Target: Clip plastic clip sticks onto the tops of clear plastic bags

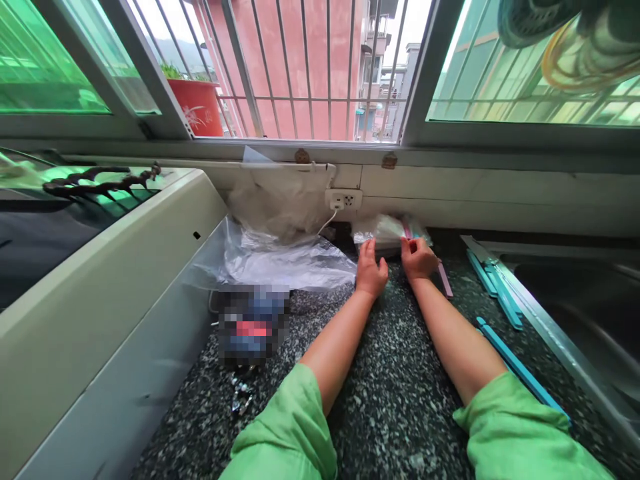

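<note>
A clear plastic packet [383, 228] with whitish contents and a pink strip along its right part lies on the dark counter near the wall. At its left front edge is my left hand [371, 272], the fingers stretched out and the thumb apart. My right hand [420, 260] is at the packet's right front edge, with fingers curled and thumb and forefinger pinched on the plastic. Partly hidden beside my right hand, a narrow pink strip [445, 280] rests on the counter.
Several turquoise strips [503, 293] lie by the sink [555, 333] on the right, one longer strip [523, 372] beside my right forearm. Crumpled clear plastic bags [280, 257], a blurred-out object and a gas stove [125, 267] are left. A charger [338, 202] sits in the wall socket.
</note>
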Motion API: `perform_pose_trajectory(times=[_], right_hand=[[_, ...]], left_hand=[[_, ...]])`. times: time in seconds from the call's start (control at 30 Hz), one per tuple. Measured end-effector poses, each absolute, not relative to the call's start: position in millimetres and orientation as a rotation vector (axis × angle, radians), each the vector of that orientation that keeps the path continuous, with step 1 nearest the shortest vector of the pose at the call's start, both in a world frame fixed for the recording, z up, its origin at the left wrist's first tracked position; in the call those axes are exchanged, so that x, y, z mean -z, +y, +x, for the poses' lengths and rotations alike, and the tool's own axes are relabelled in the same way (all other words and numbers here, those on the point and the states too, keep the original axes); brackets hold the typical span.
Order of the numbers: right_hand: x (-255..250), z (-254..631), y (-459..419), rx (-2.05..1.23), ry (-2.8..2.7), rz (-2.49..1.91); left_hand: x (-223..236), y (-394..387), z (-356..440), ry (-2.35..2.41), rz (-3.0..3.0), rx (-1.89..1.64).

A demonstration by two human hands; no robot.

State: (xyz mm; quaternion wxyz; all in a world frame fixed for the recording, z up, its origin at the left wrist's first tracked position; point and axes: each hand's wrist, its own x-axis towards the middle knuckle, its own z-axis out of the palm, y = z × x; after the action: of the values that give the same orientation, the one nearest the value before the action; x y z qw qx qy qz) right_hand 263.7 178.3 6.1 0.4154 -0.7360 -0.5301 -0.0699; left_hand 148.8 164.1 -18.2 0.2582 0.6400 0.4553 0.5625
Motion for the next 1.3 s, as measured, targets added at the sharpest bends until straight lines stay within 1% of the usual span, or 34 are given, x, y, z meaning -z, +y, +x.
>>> perform_pose_trajectory(times=[0.07, 0.13, 0.2, 0.37, 0.53, 0.73, 0.9, 1.1, 1.3], right_hand=[[-5, 252, 173, 0.072, -1.499, -1.638], [-4, 231, 171, -0.140, -1.663, -1.460], [-1, 205, 175, -0.271, -1.745, -1.404], [5, 143, 207, -0.420, -1.674, -1.462], [7, 117, 235, -0.458, -1.517, -1.588], [5, 116, 236, -0.453, -1.478, -1.592], [3, 126, 215, -0.431, -1.460, -1.555], [4, 161, 150, -0.396, -1.495, -1.492], [3, 209, 68, -0.356, -1.494, -1.424]], left_hand=[[20, 155, 141, 1.275, 1.645, -1.530], [22, 142, 129, 1.319, 1.592, -1.498], [25, 127, 112, 1.343, 1.586, -1.451], [29, 102, 81, 1.389, 1.500, -1.398], [27, 106, 80, 1.413, 1.519, -1.421], [27, 110, 81, 1.414, 1.565, -1.422], [21, 108, 81, 1.417, 1.644, -1.488], [11, 97, 82, 1.304, 1.947, -1.491], [13, 75, 76, 1.260, 2.303, -1.481]])
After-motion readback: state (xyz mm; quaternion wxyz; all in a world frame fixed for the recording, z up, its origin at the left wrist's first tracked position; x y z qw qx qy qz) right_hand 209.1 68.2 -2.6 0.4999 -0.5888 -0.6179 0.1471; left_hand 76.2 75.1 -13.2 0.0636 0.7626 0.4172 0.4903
